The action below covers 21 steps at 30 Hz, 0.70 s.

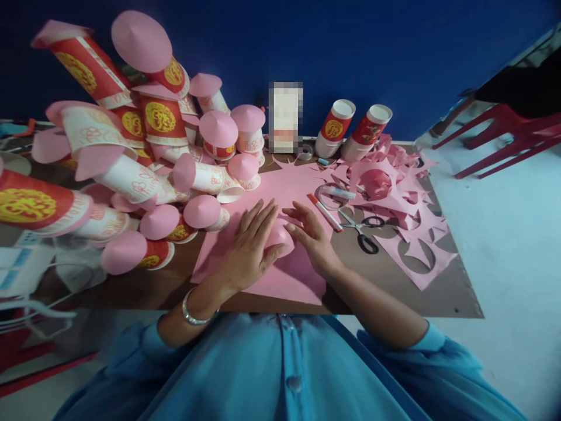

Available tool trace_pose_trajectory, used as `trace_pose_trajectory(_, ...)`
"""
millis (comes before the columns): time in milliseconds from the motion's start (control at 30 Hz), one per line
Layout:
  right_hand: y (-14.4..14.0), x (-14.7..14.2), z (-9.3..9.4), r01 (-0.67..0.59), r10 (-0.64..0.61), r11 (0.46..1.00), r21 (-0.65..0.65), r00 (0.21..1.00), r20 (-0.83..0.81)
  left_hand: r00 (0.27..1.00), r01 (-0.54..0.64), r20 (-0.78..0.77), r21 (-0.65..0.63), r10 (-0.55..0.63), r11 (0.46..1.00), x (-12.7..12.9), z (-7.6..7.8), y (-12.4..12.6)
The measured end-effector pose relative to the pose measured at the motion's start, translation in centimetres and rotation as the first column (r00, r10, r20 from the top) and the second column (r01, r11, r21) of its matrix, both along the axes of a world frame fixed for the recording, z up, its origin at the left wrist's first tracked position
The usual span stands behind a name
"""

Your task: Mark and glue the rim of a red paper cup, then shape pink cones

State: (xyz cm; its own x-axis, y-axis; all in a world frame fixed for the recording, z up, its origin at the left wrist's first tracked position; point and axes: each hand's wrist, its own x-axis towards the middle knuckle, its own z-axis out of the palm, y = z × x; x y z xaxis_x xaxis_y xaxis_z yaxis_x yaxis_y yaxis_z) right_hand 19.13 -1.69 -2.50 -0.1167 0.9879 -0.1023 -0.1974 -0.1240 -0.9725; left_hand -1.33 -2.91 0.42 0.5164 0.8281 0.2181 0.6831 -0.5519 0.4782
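Observation:
My left hand and my right hand press from both sides on a small pink paper cone that I am shaping on a pink paper sheet. The sheet lies on a low brown table. Fingers of both hands curl around the cone. A silver bangle sits on my left wrist. An orange-capped marker and black-handled scissors lie just right of my right hand.
A pile of red and white paper cups topped with pink cones fills the left side. Two cup stacks lean at the back. Pink paper offcuts and a tape roll cover the right. A red plastic chair stands far right.

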Motion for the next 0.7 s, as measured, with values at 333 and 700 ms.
trace_pose_trajectory(333, 0.0, 0.9, -0.3, -0.009, 0.011, 1.000, 0.029, 0.999, -0.047, 1.000, 0.008, 0.013, -0.075, -0.007, 0.997, -0.1, 0.2, 0.2)
trace_pose_trajectory(700, 0.8, 2.4, -0.4, -0.201, 0.201, 0.980, 0.000, 0.980, 0.003, 1.000, -0.005, 0.030, -0.067, 0.007, 0.998, 0.1, 0.2, 0.1)
